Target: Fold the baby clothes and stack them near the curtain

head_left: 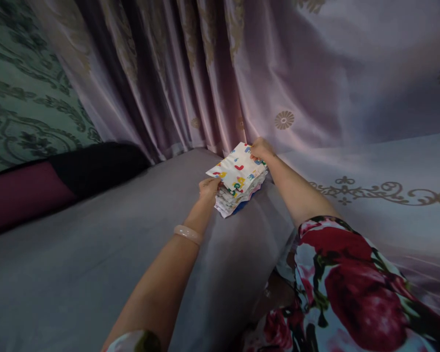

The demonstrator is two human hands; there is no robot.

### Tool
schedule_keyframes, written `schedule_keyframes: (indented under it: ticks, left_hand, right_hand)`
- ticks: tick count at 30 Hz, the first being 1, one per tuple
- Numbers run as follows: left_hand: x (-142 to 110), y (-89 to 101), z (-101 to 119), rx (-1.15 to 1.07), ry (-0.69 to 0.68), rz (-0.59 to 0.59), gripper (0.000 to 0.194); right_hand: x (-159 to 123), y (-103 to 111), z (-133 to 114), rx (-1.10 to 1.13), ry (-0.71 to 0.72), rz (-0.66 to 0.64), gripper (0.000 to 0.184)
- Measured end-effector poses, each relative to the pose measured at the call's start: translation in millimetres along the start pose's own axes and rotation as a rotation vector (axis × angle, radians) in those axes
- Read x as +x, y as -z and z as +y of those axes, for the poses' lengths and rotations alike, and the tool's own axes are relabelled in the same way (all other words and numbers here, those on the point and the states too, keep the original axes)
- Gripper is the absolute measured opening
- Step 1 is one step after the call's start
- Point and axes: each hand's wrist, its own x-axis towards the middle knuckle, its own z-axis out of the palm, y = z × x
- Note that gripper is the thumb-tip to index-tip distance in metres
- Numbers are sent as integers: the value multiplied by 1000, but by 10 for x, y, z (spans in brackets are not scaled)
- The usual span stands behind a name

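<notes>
A small stack of folded white cloths (240,178) with coloured prints lies on the grey bed surface (95,254), close to the curtain. My left hand (209,188), a pale bangle on its wrist, grips the stack's near left corner with curled fingers. My right hand (260,149) pinches the far right corner of the top cloth. A blue layer shows at the bottom edge of the stack.
A shiny lilac curtain (212,73) with gold motifs hangs behind and spreads over the right side. A dark red and black bolster (58,181) lies at the left under green patterned wallpaper (25,83). My floral sleeve (344,278) fills the lower right.
</notes>
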Motion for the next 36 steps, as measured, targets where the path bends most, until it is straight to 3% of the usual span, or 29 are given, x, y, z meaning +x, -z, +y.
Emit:
schedule_keyframes:
  ticks: [7,15,27,32,36]
  left_hand:
    - [109,-28,-98,66,51,30,25]
    - [100,9,-159,123,41,-4,21]
    - [200,28,-405,203,-33,35,15]
    - [152,29,-407,175,-54,28,16]
    - [47,47,-319,130,-7,-18,15]
  right_hand:
    - [117,-141,87,-81,-8,85,22]
    - [31,-384,138,-191,-14,202,31]
    - [-153,-713,264,-216,-70,159,33]
    - [-207,-726,284,-210,-114,140,37]
    - [-330,-695,140,-254,9,205,39]
